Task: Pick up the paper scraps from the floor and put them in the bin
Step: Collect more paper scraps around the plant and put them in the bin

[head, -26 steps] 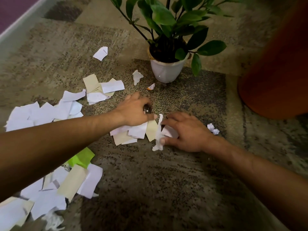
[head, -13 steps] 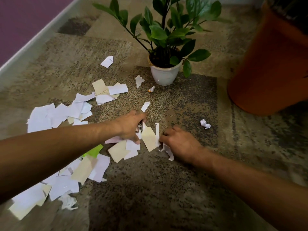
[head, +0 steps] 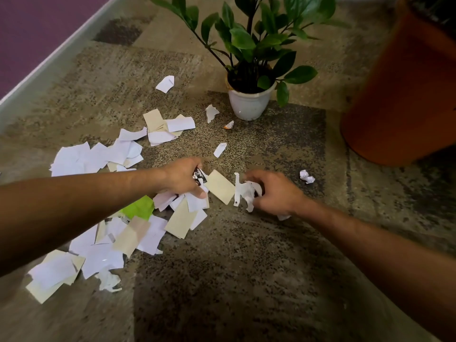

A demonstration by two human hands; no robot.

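the right hand now curls round a crumpled bunch of white scraps, lifted a little off the carpet; half a second ago it lay flat on them, pressing down. the left hand has drawn its fingers in as well and grips a shiny dark-printed scrap against the palm, its thumb pressing the white pieces under it. a beige scrap stands tilted between the two hands, touching the left one; whether either hand truly holds it cannot be told. the change suggests gathering is giving way to lifting, so a first handful looks nearly ready for the bin.

most of the task is still ahead. the main heap of scraps spreads under and behind the left forearm, with a green piece in it, and another patch of white sheets lies further out on the left. single pieces sit apart: a small white scrap just beyond the hands, a crumpled ball to the right, a torn piece and an orange-edged bit near the white plant pot.

the orange bin stands at far right, well apart from the hands, its rim out of view. the carpet between the right hand and it carries only the crumpled ball, so that way looks open; the plant's low leaves hang near the farther route.
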